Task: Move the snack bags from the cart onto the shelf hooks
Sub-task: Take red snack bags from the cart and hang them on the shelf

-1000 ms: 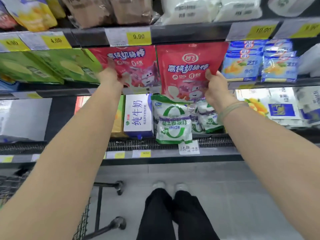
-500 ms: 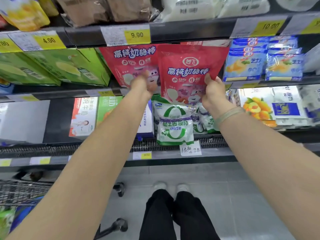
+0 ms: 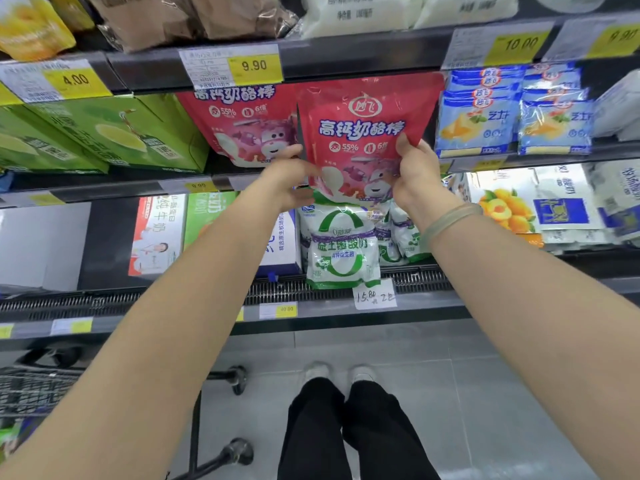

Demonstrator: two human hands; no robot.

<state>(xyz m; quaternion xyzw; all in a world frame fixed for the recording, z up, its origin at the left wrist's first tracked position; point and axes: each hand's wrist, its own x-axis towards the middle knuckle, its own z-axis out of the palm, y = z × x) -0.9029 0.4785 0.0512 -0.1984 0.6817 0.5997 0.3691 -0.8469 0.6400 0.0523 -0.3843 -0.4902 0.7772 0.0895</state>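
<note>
Head view: a glossy red bag point(image 3: 363, 133) with white lettering and a cartoon robot is held up just under the 9.90 price tag point(image 3: 254, 65). The left hand point(image 3: 287, 178) and right hand point(image 3: 415, 174) grip its lower edges. A 2nd red bag point(image 3: 242, 126) overlaps its left edge. A narrow gap separates it from blue packs point(image 3: 478, 112) on its right. Green-and-white pouches point(image 3: 341, 247) sit below it.

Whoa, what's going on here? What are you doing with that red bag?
A person is stocking a shop shelf. The left hand and right hand hold a red snack bag up beside a matching red bag, just under the 9.90 price tag. Whether its top is on a hook yet is hidden. The cart waits low on the left.
</note>
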